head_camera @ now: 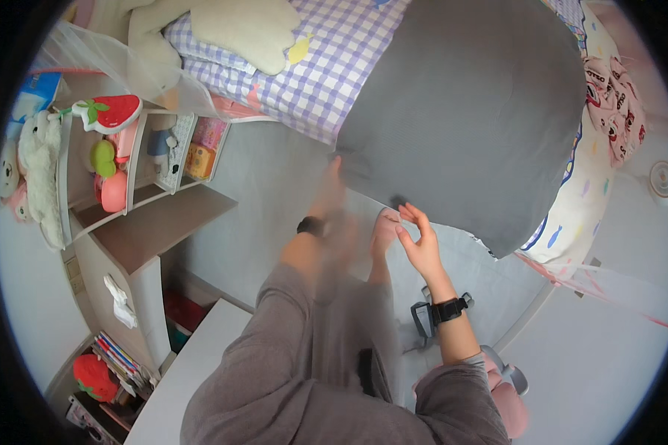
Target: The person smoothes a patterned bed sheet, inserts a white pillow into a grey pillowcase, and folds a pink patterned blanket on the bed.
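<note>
A large grey cloth (456,122) lies over the bed, on top of a purple-and-white checked bed cover (334,61). My left hand (337,175) is at the cloth's lower left corner, blurred, with its fingertips near a dark blurred patch; its grip does not show clearly. My right hand (420,242) is just below the near edge of the cloth, palm turned inward, thumb and fingers apart, fingertips close to the edge beside a small dark smudge. Nothing shows between its fingers. Both wrists wear black bands.
Left of the bed stand a white shelf (64,189) with plush toys and a brown desk surface (161,222). A white tabletop (195,367) is at lower left. A pink slipper (385,222) is on my foot. A printed pink cloth (612,105) hangs at the bed's right.
</note>
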{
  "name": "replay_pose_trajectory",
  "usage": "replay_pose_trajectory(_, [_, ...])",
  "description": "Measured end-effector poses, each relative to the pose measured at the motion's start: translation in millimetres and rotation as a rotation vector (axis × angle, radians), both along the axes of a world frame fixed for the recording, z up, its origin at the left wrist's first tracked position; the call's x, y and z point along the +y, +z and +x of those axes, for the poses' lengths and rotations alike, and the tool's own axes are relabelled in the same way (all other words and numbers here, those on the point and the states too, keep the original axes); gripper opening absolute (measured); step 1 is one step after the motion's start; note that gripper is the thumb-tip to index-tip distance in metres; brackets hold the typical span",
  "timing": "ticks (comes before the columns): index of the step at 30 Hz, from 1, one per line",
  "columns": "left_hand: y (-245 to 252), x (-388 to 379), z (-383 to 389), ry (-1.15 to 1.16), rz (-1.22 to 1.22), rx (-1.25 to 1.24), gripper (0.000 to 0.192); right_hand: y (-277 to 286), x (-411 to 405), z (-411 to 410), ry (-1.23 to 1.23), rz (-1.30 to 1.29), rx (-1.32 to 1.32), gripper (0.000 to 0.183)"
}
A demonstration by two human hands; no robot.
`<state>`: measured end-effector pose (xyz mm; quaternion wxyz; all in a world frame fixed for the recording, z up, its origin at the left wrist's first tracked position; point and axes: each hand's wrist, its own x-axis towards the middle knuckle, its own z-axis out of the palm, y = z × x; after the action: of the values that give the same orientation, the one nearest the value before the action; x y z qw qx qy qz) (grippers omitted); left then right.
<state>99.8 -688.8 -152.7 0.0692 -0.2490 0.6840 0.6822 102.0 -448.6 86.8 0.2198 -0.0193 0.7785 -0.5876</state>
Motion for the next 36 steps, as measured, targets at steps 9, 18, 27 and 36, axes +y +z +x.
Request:
replay_pose_trajectory(9, [339.4, 136.7, -13.8, -0.300, 0.493, 0.097, 0.034, 70.9, 31.9, -0.4, -0.202, 0.188, 0.388, 0.046])
replay_pose_trajectory(18, [255.0, 142.0, -21.9, 0.006, 0.264, 0.086, 0.031, 231.8, 184.3, -29.8, -0.830, 0.006, 0.884, 0.038])
replay_pose_trajectory(27, [136.0, 115.5, -35.1, -0.157, 0.232, -0.059, 0.048, 104.8, 73.5, -24.3, -0.070, 0.406, 0.415, 0.032])
replay_pose_trajectory(36, [244.1, 76.0, -31.1, 0.204, -0.069, 0.227, 0.024, 197.3, 202.0, -60.8, -1.127, -0.048, 0.583, 0.033])
